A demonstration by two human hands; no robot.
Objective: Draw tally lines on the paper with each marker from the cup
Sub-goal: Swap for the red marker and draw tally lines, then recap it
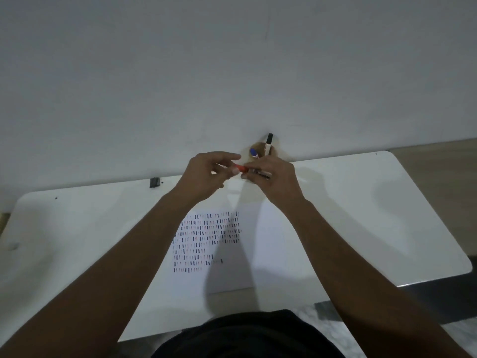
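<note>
Red marker is held in the air between both hands, above the table's far edge and just in front of the cup. Looks like the cap step: coming off or going back on, can't tell which.

Right hand is wrapped shut around the barrel. Left hand pinches the red end between thumb and fingertips, other fingers loose. Hands nearly touching.

Cup sits at the far edge against the wall, blue marker and black marker standing in it.

Paper lies mid-table nearer the front edge, left part filled with rows of tally marks, right part bare.

Next move, my read: a straight axial pull or push on the cap, then down to the paper or back to the cup.
</note>
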